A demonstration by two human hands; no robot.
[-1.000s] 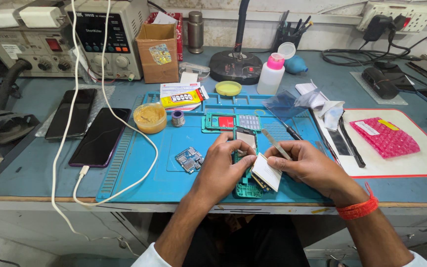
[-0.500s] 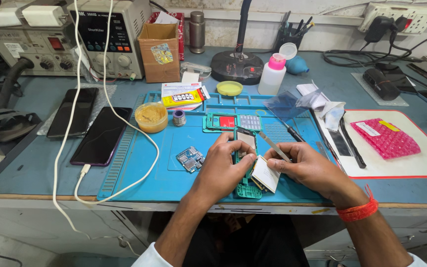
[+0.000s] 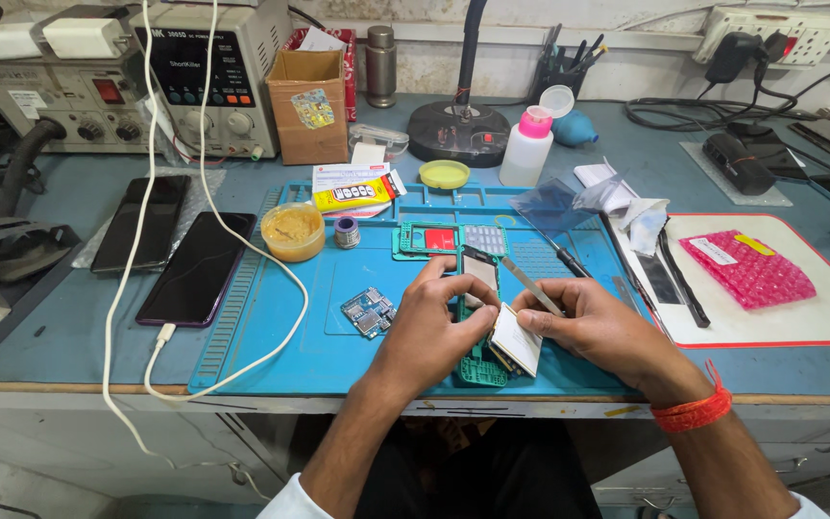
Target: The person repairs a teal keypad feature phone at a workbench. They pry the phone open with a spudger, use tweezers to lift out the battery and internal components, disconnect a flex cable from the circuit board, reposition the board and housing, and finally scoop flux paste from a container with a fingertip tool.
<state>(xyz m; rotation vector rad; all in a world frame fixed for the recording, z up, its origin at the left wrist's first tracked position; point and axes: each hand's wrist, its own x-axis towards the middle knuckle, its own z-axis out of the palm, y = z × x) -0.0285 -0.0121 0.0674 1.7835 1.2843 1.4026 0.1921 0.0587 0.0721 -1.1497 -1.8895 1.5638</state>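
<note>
My left hand [image 3: 429, 325] grips an opened phone body [image 3: 480, 358] with a green inner frame, lying on the blue work mat [image 3: 280, 336]. My right hand [image 3: 596, 327] holds metal tweezers [image 3: 533, 285], tips pointing up-left toward the phone's top end, and its fingers also touch a white rectangular part [image 3: 516, 338] tilted up off the phone. A small blue circuit board [image 3: 368, 311] lies on the mat just left of my left hand.
Two dark phones [image 3: 197, 266] lie at left with a white cable [image 3: 146, 288] looping over the mat. A paste tub [image 3: 293, 231], green parts tray [image 3: 429, 238], white bottle [image 3: 527, 146], pink bubble bag [image 3: 746, 268], cardboard box [image 3: 306, 91] and bench instruments [image 3: 204, 77] surround the mat.
Both hands stay on the phone; the right hand with the tweezers shifted slightly. Nothing was picked up or let go.
</note>
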